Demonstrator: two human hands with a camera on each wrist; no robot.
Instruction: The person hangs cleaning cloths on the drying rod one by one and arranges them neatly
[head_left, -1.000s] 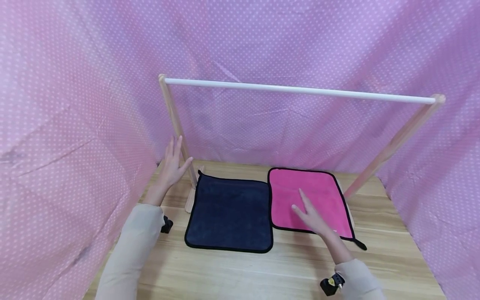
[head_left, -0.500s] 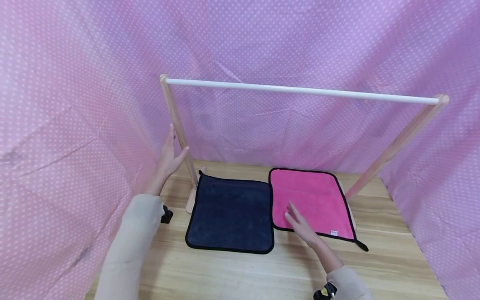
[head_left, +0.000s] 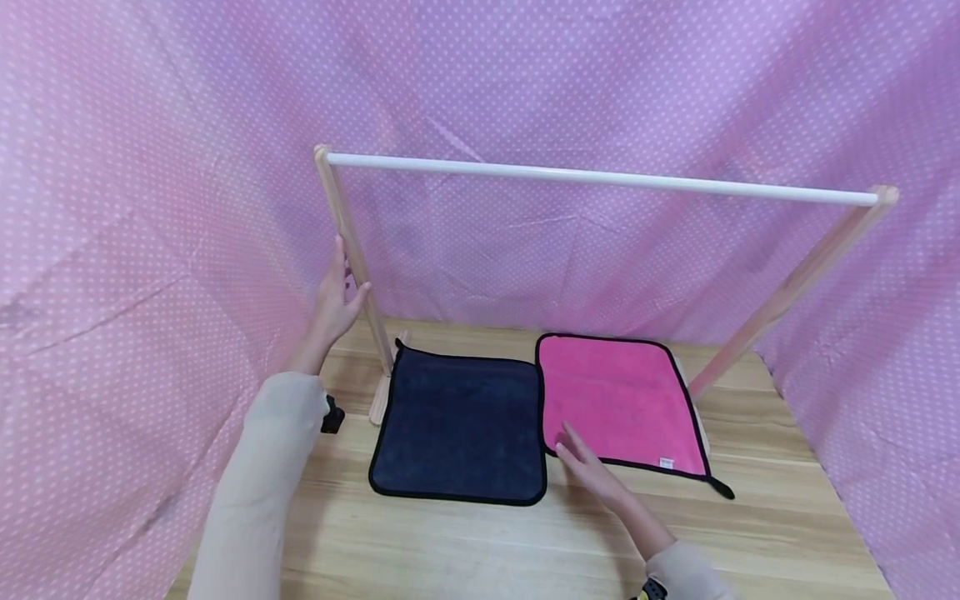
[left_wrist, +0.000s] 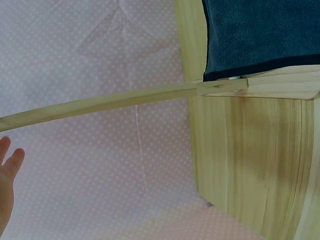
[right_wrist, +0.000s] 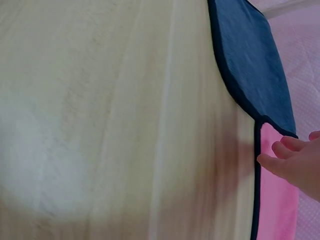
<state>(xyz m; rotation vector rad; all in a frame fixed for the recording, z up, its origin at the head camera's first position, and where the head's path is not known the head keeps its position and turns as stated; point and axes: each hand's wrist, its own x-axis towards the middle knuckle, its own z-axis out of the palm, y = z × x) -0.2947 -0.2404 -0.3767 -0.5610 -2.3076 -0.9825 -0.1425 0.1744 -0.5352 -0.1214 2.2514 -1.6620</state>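
My left hand (head_left: pixel 333 304) is at the left wooden post (head_left: pixel 339 208) of a rack, fingers extended and thumb overlapping the post in the head view. In the left wrist view, its fingertips (left_wrist: pixel 16 160) show just below that post. My right hand (head_left: pixel 588 475) hovers by the near left corner of a pink towel (head_left: pixel 622 392), fingers relaxed and holding nothing. To the left of it lies a dark navy towel (head_left: pixel 461 429), spread flat, its right edge meeting the pink one. Both towels have black borders and a hanging loop at one corner.
A white bar (head_left: pixel 600 178) spans the rack's top, held by the left post and a right wooden post (head_left: pixel 780 300). The rack's left foot (head_left: pixel 380 402) rests on the wood-grain table (head_left: pixel 450 550). Pink dotted cloth (head_left: pixel 600 92) hangs around the back and sides.
My left hand has moved up and slightly left along the left post. My right hand has drawn back left and nearer from over the pink towel, uncovering its white label. The towels stay put.
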